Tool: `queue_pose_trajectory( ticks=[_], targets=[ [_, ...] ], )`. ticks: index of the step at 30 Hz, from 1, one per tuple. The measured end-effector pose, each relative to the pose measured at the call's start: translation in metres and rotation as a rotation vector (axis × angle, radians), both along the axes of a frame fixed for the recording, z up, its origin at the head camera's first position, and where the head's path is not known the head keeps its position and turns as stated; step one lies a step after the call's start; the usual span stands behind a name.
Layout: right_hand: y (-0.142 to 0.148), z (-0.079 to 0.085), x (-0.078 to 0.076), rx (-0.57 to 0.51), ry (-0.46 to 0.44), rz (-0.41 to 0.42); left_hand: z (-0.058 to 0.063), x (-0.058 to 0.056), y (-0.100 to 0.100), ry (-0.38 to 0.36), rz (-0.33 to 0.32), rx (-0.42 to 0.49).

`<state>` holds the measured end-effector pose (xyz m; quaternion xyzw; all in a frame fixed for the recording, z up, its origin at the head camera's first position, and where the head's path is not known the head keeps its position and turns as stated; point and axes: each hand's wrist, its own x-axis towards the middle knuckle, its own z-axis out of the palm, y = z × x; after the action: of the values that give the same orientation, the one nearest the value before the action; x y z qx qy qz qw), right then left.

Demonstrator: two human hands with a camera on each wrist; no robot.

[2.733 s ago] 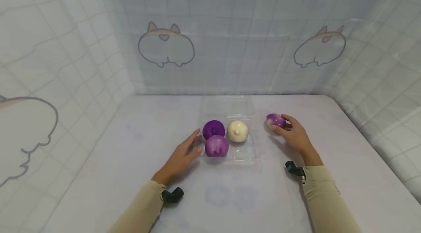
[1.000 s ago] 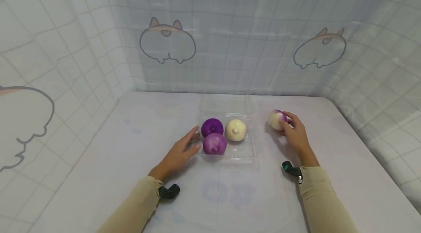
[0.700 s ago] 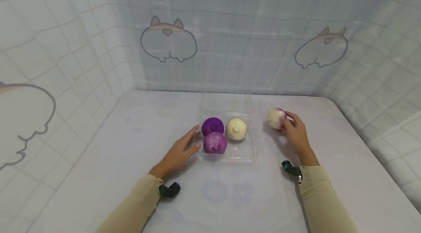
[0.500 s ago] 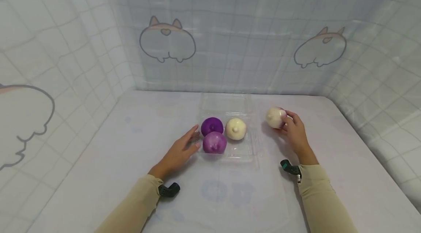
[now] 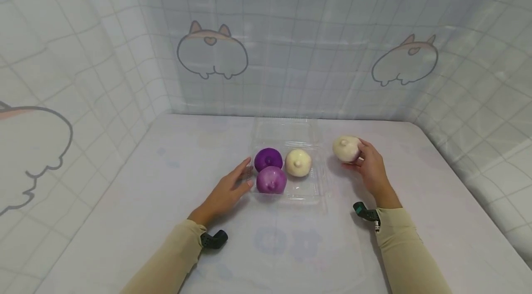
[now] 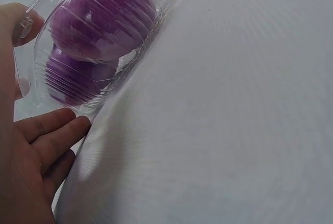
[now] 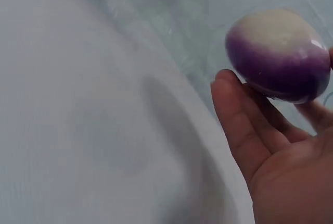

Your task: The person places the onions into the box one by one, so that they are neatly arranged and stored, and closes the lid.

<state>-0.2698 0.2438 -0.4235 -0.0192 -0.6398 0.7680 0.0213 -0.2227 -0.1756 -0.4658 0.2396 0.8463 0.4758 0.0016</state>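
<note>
Beside the clear box (image 5: 305, 188), my right hand (image 5: 372, 170) pinches an onion (image 5: 345, 148) — glossy, it could slip; my left hand (image 5: 224, 195) (spread) might jog the box.

white table (image 5: 178, 160), faint bluish marks (image 5: 270, 241) | pale gridded curtain (image 5: 307, 77) behind and both sides | cartoon animal (image 5: 212, 56) back left | second cartoon (image 5: 405, 64) back right | cropped cartoon (image 5: 31, 155) far left

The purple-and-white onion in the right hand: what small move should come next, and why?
Probably the right hand should carry the purple-and-white onion left and lower it into the clear box: its lid is open, bare space shows in front of the cream onion, and the left hand is at the box's left side.
</note>
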Motion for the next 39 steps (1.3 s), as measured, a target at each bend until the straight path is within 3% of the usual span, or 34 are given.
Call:
queue_pose_trajectory(
  ticks=[4,6,26,39],
  targets=[
    [-0.004,0.008,0.002,-0.184,-0.038,0.033,0.0,0.001,-0.001,0.003,-0.005,0.006],
    [-0.006,0.011,0.004,-0.221,-0.036,0.053,0.0,0.001,-0.001,0.003,-0.005,0.009],
    [-0.024,0.016,0.005,-0.155,0.01,0.154,0.001,0.001,0.0,0.004,-0.001,0.004],
    [-0.025,0.023,0.007,-0.167,0.019,0.152,0.003,0.002,0.001,0.004,0.003,-0.002]
  ],
)
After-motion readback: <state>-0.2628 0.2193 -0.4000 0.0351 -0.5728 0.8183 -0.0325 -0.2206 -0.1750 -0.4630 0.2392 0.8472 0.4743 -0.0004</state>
